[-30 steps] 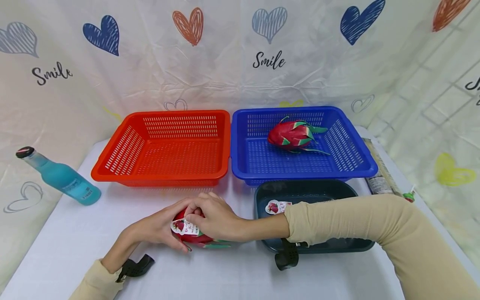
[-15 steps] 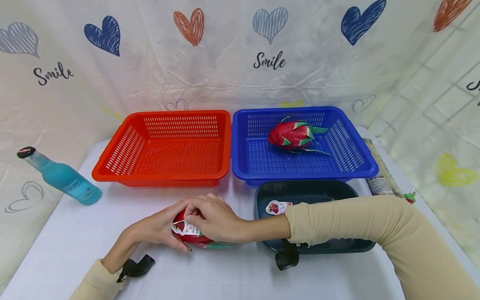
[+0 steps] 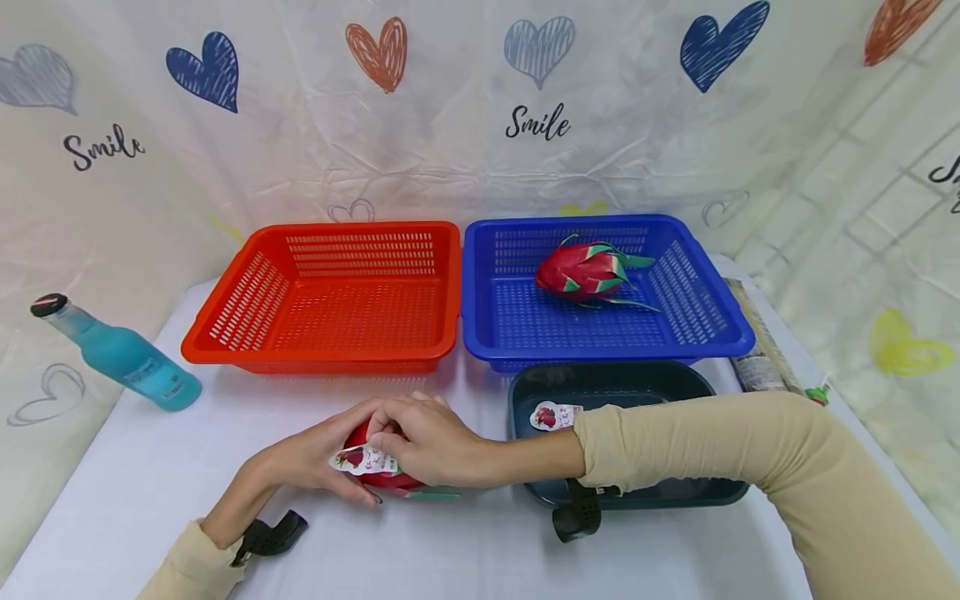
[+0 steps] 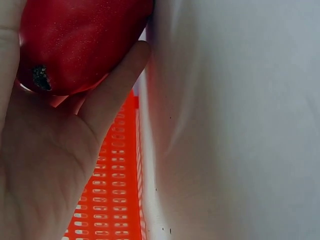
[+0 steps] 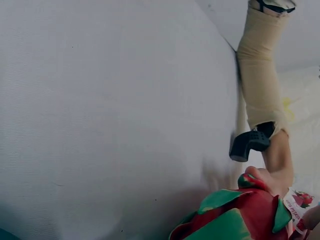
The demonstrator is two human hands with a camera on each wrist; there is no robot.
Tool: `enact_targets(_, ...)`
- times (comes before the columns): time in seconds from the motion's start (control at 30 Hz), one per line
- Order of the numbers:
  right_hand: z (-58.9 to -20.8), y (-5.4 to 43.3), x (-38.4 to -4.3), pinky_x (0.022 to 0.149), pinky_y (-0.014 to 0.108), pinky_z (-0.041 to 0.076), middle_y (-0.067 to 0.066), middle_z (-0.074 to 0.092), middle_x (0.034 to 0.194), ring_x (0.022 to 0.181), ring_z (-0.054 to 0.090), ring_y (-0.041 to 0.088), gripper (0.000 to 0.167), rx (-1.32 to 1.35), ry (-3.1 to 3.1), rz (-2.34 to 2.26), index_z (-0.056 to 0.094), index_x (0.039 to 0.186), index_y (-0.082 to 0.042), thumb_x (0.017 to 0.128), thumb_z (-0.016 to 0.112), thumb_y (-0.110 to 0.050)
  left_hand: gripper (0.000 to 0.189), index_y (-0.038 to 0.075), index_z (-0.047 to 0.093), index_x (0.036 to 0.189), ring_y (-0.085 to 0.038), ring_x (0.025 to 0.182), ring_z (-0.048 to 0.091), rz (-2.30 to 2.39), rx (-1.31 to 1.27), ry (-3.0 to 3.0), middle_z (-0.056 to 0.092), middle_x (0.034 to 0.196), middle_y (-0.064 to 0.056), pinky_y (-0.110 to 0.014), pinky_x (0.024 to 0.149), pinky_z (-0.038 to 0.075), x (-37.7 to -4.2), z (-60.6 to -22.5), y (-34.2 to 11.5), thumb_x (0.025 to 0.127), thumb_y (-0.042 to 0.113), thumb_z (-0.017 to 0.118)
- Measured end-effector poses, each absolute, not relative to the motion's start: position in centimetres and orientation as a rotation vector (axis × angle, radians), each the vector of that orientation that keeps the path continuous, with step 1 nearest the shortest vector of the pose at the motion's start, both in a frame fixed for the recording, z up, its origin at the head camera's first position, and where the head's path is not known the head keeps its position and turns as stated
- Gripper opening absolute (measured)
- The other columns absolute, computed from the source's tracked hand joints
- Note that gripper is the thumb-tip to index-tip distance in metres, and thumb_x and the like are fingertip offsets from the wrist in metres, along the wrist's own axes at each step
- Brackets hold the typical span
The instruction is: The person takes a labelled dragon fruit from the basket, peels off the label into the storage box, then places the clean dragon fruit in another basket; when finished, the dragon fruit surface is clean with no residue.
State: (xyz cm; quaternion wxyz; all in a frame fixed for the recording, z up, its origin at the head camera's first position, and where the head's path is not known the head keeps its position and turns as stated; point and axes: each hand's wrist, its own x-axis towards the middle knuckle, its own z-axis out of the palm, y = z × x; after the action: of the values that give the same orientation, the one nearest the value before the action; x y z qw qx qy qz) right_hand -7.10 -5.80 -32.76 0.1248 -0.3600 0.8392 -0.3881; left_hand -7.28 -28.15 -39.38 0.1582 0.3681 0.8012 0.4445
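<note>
A red dragon fruit (image 3: pixel 390 481) with green-tipped scales lies on the white table in front of the red basket. My left hand (image 3: pixel 318 450) grips its left end, and the left wrist view shows fingers around the smooth red fruit (image 4: pixel 85 45). Over the fruit, my right hand (image 3: pixel 431 442) pinches the upper edge of a white label (image 3: pixel 362 460) printed with fruit, thumb against index finger. In the right wrist view, part of this label (image 5: pixel 298 201) stands out beside the green scales. The right hand covers much of the fruit's top.
Behind the hands stand a red basket (image 3: pixel 345 363) and a blue basket (image 3: pixel 600 350), which holds another dragon fruit (image 3: pixel 581 272). A dark tray (image 3: pixel 637 375) with another label (image 3: pixel 553 415) lies under the right forearm. A blue bottle (image 3: pixel 135 362) stands at left; a packet (image 3: pixel 759 367) lies at right.
The label has shifted slightly to the left and tilted on the fruit, its left end now past the fruit's edge. Both hands have stayed almost in place.
</note>
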Motion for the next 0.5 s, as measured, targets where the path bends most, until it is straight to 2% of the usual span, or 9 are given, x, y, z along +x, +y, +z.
enact_targets(0.27, -32.34, -5.75, -7.45, 0.063, 0.013, 0.037, -0.01, 0.054, 0.069, 0.067, 0.047, 0.0, 0.011, -0.964, 2.323, -1.23, 0.062, 0.084, -0.014, 0.094, 0.06, -0.013, 0.095, 0.02, 0.033, 0.147, -0.009, 0.116, 0.051, 1.28, 1.004, 2.268, 0.051, 0.132, 0.002, -0.02, 0.102, 0.045, -7.07, -39.35, -28.31, 0.07, 0.032, 0.087)
enact_targets(0.5, -31.99, -5.56, -7.52, 0.068, 0.013, 0.043, -0.009, 0.057, 0.08, 0.075, 0.05, 0.002, 0.007, -0.852, 2.3, -1.226, 0.063, 0.09, -0.017, 0.096, 0.06, -0.017, 0.099, 0.022, 0.03, 0.15, -0.008, 0.12, 0.05, 1.307, 0.955, 2.238, 0.049, 0.137, 0.002, -0.021, 0.101, 0.047, -7.01, -39.43, -28.44, 0.07, 0.029, 0.088)
